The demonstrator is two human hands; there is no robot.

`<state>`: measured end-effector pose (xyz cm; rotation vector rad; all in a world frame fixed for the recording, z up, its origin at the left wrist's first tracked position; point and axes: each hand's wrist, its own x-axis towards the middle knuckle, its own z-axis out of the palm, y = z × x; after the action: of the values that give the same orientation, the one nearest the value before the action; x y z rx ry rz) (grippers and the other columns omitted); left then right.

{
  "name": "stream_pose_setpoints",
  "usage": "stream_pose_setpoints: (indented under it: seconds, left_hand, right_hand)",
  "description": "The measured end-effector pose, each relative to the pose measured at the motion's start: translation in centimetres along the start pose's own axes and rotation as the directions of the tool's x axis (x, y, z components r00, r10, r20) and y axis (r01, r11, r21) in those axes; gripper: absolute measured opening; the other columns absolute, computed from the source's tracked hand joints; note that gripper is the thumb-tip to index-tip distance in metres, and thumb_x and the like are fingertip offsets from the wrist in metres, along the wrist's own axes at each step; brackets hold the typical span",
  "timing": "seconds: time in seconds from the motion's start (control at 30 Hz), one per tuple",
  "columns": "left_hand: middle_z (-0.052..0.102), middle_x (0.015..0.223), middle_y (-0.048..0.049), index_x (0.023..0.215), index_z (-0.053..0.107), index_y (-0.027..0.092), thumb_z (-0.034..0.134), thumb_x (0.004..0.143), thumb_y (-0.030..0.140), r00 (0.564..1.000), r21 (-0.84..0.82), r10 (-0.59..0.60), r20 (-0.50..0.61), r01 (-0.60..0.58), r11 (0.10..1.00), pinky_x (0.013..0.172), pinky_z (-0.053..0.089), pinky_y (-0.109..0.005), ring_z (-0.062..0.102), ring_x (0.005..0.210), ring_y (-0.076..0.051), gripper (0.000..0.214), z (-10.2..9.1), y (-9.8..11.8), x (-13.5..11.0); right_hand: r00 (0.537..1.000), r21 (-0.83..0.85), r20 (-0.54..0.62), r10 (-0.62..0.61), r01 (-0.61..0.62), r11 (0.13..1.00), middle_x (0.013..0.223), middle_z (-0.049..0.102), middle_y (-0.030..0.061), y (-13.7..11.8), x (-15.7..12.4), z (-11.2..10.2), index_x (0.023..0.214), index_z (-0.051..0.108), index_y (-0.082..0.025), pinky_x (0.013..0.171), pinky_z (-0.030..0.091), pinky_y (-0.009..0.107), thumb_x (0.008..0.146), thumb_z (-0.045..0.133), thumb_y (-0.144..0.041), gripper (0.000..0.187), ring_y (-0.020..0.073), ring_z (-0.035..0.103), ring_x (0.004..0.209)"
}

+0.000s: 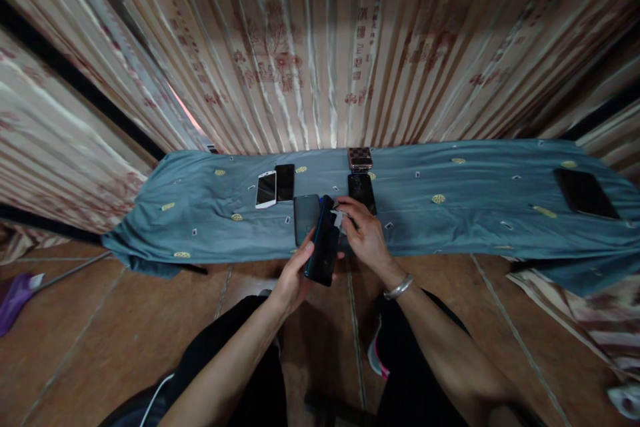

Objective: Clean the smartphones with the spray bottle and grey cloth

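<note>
My left hand (294,275) is wrapped round a dark smartphone (321,255) with a bluish edge, held tilted above the front edge of the bench. My right hand (369,239) pinches a small whitish piece (339,219) against the phone's upper right side; whether it is tissue or cloth, I cannot tell. Just behind the held phone lies a grey, flat, phone-shaped item (305,213), partly covered by it. A black phone (362,191) rests on the cloth beyond my right fingers, partly hidden by them.
A blue patterned cloth (440,223) covers the long bench. On it are a white phone (266,189), a black phone (285,182), a checkered case (360,158) and a dark flat device (585,193). Curtains (320,47) hang behind. A purple dustpan-like object (14,300) is at left.
</note>
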<state>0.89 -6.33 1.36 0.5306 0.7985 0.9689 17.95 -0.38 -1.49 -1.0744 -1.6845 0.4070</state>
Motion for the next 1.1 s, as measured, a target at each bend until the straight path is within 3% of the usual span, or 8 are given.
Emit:
stream_pose_setpoints:
  seconds: [0.47,0.73,0.93,1.1]
  left_hand:
    - [0.070,0.119,-0.0124,0.142,0.048,0.023,0.058,0.090,0.039,1.000,-0.023,0.008,-0.010,-0.008,1.000,0.059,0.058,-0.034,0.072,0.095,-0.030,0.055,-0.5,0.0,0.5]
    - [0.072,0.117,-0.0138,0.138,0.051,0.019,0.054,0.093,0.037,1.000,-0.058,0.031,-0.002,-0.032,0.998,0.063,0.058,-0.033,0.071,0.100,-0.029,0.049,-0.3,0.8,0.6]
    - [0.075,0.104,-0.0185,0.122,0.063,0.007,0.036,0.100,0.037,0.994,-0.110,-0.043,-0.103,0.031,0.993,0.073,0.059,-0.039,0.071,0.104,-0.031,0.046,0.5,1.5,0.6]
    - [0.075,0.108,-0.0191,0.125,0.063,0.007,0.037,0.099,0.038,0.995,-0.147,-0.033,-0.099,0.018,0.989,0.076,0.060,-0.041,0.069,0.108,-0.033,0.047,0.5,1.8,0.6]
  right_hand:
    - [0.996,-0.037,0.045,-0.073,0.074,0.997,0.127,0.065,0.0080,-0.5,-0.3,0.6,0.110,0.066,-0.025,0.103,0.050,0.042,0.098,0.044,-0.022,0.026,0.0215,0.060,0.119]
    - [0.990,-0.047,0.060,-0.126,0.129,0.991,0.127,0.064,0.0090,-0.5,-0.9,0.9,0.113,0.066,-0.023,0.101,0.051,0.043,0.098,0.043,-0.020,0.028,0.0223,0.060,0.117]
    - [0.989,-0.080,0.029,-0.143,0.145,0.986,0.127,0.063,0.0105,-0.3,-1.1,1.1,0.115,0.067,-0.022,0.100,0.052,0.042,0.098,0.043,-0.019,0.030,0.0233,0.059,0.117]
    - [0.986,-0.159,-0.008,-0.166,0.163,0.974,0.126,0.064,0.0117,-0.2,-1.1,1.1,0.117,0.067,-0.020,0.099,0.052,0.043,0.097,0.044,-0.016,0.031,0.0241,0.060,0.114]
